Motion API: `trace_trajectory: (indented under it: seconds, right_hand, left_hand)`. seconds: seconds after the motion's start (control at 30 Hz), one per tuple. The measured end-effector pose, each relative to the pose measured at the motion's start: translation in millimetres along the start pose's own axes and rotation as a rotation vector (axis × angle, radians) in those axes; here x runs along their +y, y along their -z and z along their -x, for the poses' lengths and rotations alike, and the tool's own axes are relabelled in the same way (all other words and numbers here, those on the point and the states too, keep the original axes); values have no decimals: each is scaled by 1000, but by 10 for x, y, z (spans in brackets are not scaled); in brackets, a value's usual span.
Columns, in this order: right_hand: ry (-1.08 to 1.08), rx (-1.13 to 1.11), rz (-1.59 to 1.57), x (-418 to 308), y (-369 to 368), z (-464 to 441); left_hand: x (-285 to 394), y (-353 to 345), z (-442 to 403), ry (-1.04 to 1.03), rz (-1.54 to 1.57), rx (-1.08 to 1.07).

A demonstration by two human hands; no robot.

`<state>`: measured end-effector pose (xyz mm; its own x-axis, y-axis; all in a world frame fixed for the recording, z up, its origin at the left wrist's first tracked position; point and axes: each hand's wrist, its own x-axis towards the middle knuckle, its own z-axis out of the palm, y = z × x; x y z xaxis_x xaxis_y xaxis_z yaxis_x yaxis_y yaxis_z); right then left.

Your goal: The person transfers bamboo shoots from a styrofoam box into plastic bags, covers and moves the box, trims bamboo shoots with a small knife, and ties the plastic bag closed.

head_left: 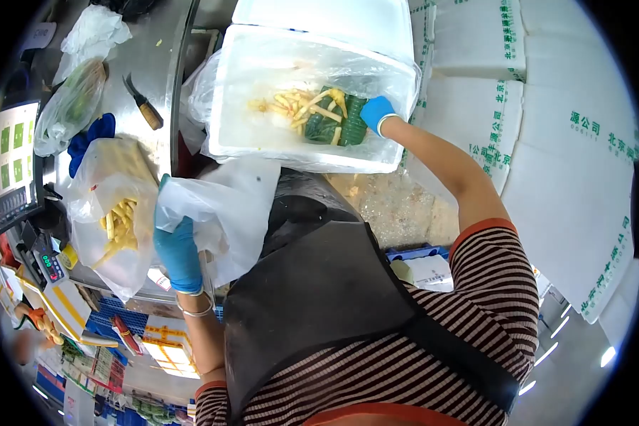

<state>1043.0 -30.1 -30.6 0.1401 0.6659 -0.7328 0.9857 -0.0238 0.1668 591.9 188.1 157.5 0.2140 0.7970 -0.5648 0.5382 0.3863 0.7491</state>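
My left hand (pixel 177 248), in a blue glove, grips a translucent white plastic bag (pixel 227 206) that hangs over the black apron. My right hand (pixel 378 113), also gloved in blue, is inside a white foam box (pixel 248 71), with its fingers curled at the right end of a dark green ridged bundle (pixel 351 128); the fingertips are hard to make out. Pale yellow chicken feet (pixel 305 106) lie on and beside the green bundle inside the lined box. Left of my left hand, another clear bag (pixel 121 184) holds more yellow pieces (pixel 121 224).
A curved knife (pixel 145 106) with a wooden handle lies on the metal table (pixel 145 42). Further left are a dark blue cloth (pixel 92 138), a screen (pixel 11 163) and a scale display (pixel 50 266). Stacked white packages (pixel 476 121) with green print stand at the right.
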Motion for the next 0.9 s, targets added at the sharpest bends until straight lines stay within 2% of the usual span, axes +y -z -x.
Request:
trace_trajectory:
  seconds: [0.03, 0.07, 0.13, 0.17, 0.2, 0.23, 0.3, 0.37, 0.4, 0.47, 0.57, 0.67, 0.77, 0.9]
  right_hand:
    - [-13, 14, 42, -17, -43, -36]
    - [-27, 29, 84, -59, -132, -95]
    - [-35, 63, 133, -105, -104, -118]
    - [-16, 88, 135, -120, -80, -94]
    - [3, 113, 136, -125, -75, -73]
    - [22, 137, 137, -128, -77, -56]
    - [68, 49, 57, -146, -112, -19]
    - [69, 20, -47, -119, -75, 68]
    - [53, 39, -110, -107, 17, 137]
    - [22, 48, -280, 1, 310, 206]
    - [-130, 370, -591, 122, 756, 314]
    - [-138, 362, -640, -103, 1345, 319]
    - [-117, 371, -500, -342, 608, -383]
    - [-245, 359, -469, -759, 736, -484]
  left_hand:
    - [56, 49, -23, 88, 76, -11]
    - [89, 92, -39, 19, 129, -13]
    - [-300, 405, -245, -26, 510, -169]
    - [-262, 455, -269, -50, 700, -249]
    - [-249, 470, -194, 67, 847, -182]
    - [-222, 448, -163, -2, 745, -148]
    - [-81, 379, -189, -132, 538, -82]
    - [66, 371, -366, -496, -25, -78]
    - [83, 319, -486, -248, 408, -114]
    - [201, 233, -645, 22, 890, -108]
    - [500, 31, -767, 55, 1013, -72]
    - [561, -180, -921, 44, 988, -96]
    - [660, -411, -971, -4, 959, -119]
    - [788, -644, -1082, 25, 974, 12]
